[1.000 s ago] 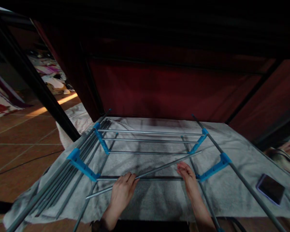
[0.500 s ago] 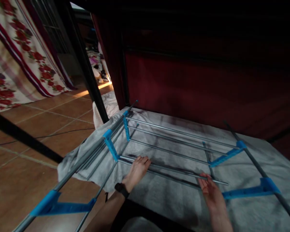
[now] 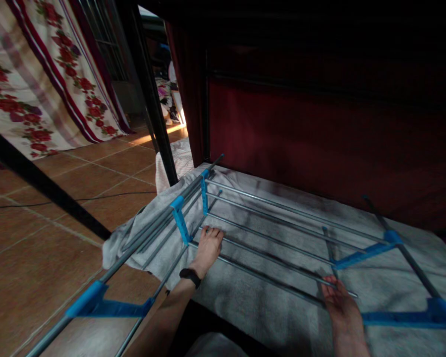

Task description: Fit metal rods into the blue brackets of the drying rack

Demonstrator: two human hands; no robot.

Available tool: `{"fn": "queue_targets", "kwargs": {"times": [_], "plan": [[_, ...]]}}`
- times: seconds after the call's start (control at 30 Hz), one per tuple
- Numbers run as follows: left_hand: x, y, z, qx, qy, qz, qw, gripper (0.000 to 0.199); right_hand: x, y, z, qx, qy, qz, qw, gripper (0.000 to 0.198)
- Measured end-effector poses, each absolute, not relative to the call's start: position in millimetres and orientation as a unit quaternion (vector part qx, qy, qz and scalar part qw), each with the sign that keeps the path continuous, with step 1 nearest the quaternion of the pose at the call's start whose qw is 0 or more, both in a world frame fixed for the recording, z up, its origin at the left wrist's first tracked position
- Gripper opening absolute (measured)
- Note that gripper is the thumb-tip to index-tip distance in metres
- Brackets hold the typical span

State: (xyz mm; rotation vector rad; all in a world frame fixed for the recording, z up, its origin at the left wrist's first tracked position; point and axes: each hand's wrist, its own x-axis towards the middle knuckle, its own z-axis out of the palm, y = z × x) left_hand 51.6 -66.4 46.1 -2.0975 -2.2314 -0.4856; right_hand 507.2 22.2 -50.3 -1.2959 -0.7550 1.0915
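Observation:
A loose grey metal rod (image 3: 271, 257) runs across the rack between my hands. My left hand (image 3: 209, 246), wearing a black wristband, is closed over it near its left end, close to the blue plastic bracket (image 3: 181, 220). My right hand (image 3: 342, 300) is palm up with its fingers curled around the rod near its right end, which sticks out past them. In front of it lies a parallel rod (image 3: 263, 277). Several more crossbars (image 3: 275, 202) span from the left brackets to the blue bracket (image 3: 364, 249) at the right.
The rack rests on a grey blanket (image 3: 252, 307). Behind it hangs dark red cloth (image 3: 301, 144). Black posts (image 3: 154, 109) and a slanting black bar (image 3: 48, 191) stand at the left, over the tiled floor (image 3: 74, 223) with a cable. A floral curtain (image 3: 59, 74) hangs farther off.
The rod's left end has shifted away from me with my left hand, widening the gap to the front rod. My right hand stays on its right end. The view has turned slightly left.

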Motion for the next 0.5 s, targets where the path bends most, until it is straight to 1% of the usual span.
{"fn": "queue_targets", "kwargs": {"times": [0.03, 0.07, 0.13, 0.27, 0.37, 0.43, 0.5], "plan": [[50, -66, 45, -0.660, -0.733, -0.160, 0.026, 0.037, 506, 24, -48, -0.561, -0.232, 0.501, 0.618, 0.004], [47, -66, 44, -0.643, -0.747, -0.165, 0.031, 0.038, 505, 26, -46, -0.559, -0.148, 0.522, 0.627, 0.007], [42, -66, 42, -0.608, -0.773, -0.176, 0.045, 0.041, 502, 29, -40, -0.552, -0.070, 0.544, 0.629, 0.012], [36, -63, 40, -0.556, -0.803, -0.203, 0.069, 0.041, 490, 31, -30, -0.524, -0.024, 0.555, 0.646, 0.014], [32, -60, 37, -0.530, -0.814, -0.225, 0.075, 0.036, 477, 28, -25, -0.503, -0.006, 0.530, 0.683, 0.017], [27, -57, 32, -0.528, -0.812, -0.245, 0.053, 0.035, 467, 25, -20, -0.478, -0.024, 0.517, 0.709, 0.023], [20, -52, 26, -0.520, -0.803, -0.290, 0.024, 0.035, 458, 22, -14, -0.469, -0.043, 0.496, 0.730, 0.034]]}}
